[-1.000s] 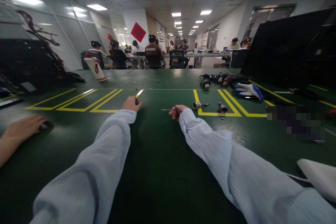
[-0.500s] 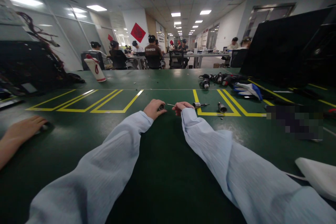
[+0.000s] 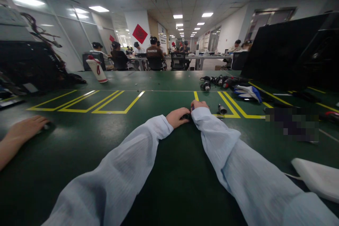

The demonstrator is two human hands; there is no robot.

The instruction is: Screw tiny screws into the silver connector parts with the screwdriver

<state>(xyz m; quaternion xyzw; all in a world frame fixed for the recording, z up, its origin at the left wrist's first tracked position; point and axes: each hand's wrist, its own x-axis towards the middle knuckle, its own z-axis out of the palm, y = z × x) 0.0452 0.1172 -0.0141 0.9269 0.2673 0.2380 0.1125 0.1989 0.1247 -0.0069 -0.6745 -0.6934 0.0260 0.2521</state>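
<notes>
Both my arms, in pale blue sleeves, reach far out over the green table point(image 3: 164, 169). My left hand point(image 3: 178, 116) is closed on a small dark cylindrical part point(image 3: 185, 116). My right hand point(image 3: 199, 104) sits right beside it, fingers curled; what it holds is hidden behind the hand. The two hands nearly touch, at the near left corner of a yellow-taped box point(image 3: 233, 114). A small metal connector point(image 3: 221, 109) lies inside that box, just right of my right hand.
Several dark connectors point(image 3: 212, 81) and a blue-and-white glove point(image 3: 247, 91) lie farther right. A white cup point(image 3: 96, 70) stands at the back left. Another person's hand point(image 3: 25, 129) rests on the table at left. A white object point(image 3: 317, 178) lies near right. People sit at distant desks.
Both hands have moved right and come together. The left hand carried its small part from the left yellow box toward the right one. The thin metal pin in my right hand no longer shows.
</notes>
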